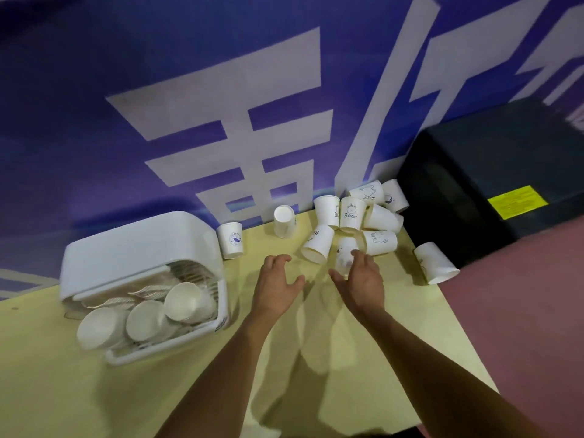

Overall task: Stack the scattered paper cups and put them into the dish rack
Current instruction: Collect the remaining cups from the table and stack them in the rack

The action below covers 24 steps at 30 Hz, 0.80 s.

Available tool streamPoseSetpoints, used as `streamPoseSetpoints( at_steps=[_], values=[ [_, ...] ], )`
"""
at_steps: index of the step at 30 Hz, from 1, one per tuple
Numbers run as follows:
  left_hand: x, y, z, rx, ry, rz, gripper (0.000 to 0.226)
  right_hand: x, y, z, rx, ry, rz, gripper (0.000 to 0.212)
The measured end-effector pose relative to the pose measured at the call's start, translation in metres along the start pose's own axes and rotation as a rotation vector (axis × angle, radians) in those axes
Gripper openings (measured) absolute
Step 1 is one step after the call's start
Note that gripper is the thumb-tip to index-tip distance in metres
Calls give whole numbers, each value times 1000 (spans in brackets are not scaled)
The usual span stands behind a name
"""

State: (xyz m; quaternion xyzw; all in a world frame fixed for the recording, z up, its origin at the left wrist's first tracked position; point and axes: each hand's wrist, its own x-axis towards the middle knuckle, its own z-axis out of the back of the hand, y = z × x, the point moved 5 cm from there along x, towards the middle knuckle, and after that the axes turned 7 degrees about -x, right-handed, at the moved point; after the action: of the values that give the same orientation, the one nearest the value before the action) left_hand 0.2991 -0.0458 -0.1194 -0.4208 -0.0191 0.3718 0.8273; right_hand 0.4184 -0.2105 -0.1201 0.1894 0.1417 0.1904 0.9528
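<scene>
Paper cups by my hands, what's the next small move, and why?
Probably close the right hand on the blurred cup between its thumb and fingers: whether it grips yet is unclear, the left hand is empty, and loose cups lie just beyond.

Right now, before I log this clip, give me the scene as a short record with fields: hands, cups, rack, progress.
left hand: open, holding nothing, over the table
right hand: thumb and fingers either side of a blurred cup; grip unclear
dish rack: at the table's left, three cup stacks lying inside
loose cups: clustered by the wall, some upright, some tipped
edge cup: on its side at the table's right edge
progress: partly done; many cups unstacked
</scene>
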Motion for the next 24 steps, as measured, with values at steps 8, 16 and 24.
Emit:
streamPoseSetpoints(
  at_steps=[8,16,24],
  values=[
    [45,-13,-33,9,72,82,75,36,-22,-15,-40,14,-250,77],
    [80,-17,-57,-4,84,189,96,50,-29,-35,-53,103,-362,88],
    [79,-22,-68,-97,4,318,79,49,-26,-30,13,161,-293,70]
  ],
)
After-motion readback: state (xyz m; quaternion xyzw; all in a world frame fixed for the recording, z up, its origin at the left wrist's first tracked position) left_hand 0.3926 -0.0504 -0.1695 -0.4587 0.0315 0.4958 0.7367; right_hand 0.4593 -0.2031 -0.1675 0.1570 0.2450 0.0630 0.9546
